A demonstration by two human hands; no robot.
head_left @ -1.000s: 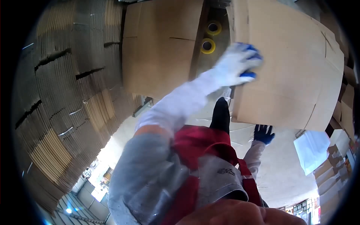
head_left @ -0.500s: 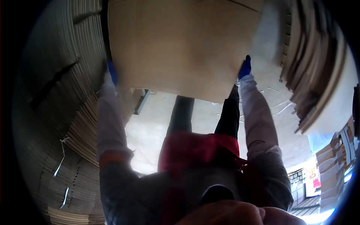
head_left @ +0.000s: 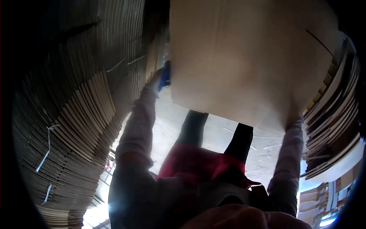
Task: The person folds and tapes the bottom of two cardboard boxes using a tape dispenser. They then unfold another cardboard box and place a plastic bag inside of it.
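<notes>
Flattened cardboard carton, brown, slit; near edge turned toward six o'clock, long axis unclear; pinched at nine by left hand; right hand hidden, closure untellable.

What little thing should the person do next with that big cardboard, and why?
Probably steady the cardboard, I think. It's wide, the left hand is at its left edge, and the left stack and right stack look close, so it might bump them. The right hand is hidden.
</notes>
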